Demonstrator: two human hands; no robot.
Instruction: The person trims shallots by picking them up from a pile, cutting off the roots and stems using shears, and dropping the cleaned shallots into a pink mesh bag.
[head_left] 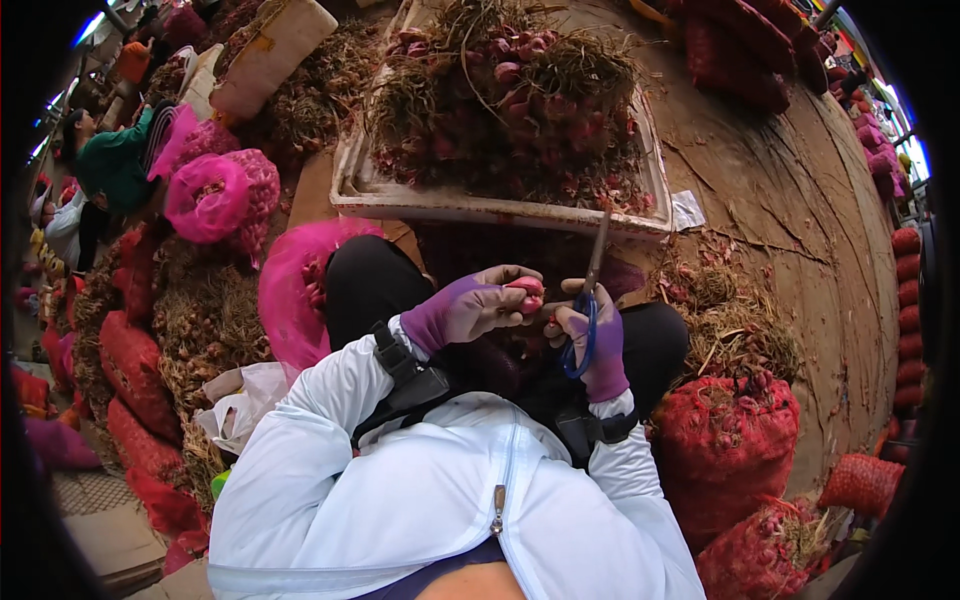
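Observation:
My left hand (pixel 470 308), in a purple glove with a soiled grey palm, is closed round a reddish-pink shallot (pixel 528 293) at the fingertips. Scissors (pixel 599 252) with blue handles are gripped in my gloved right hand (pixel 594 345), blades pointing up and away from me. A small reddish piece shows at the right fingertips; whether it is pinched there I cannot tell. Both hands hover above my lap, close together but apart. Just beyond them stands a shallow white tray (pixel 490 207), heaped with shallots (pixel 510 120) that have dry stalks and roots.
A pink mesh bag (pixel 290 290) sits against my left knee. Dry trimmings (pixel 740 330) lie to the right, with a red mesh sack (pixel 725 450) nearer me. Red sacks (pixel 145 375) line the left side. A person in green (pixel 115 160) sits at the far left.

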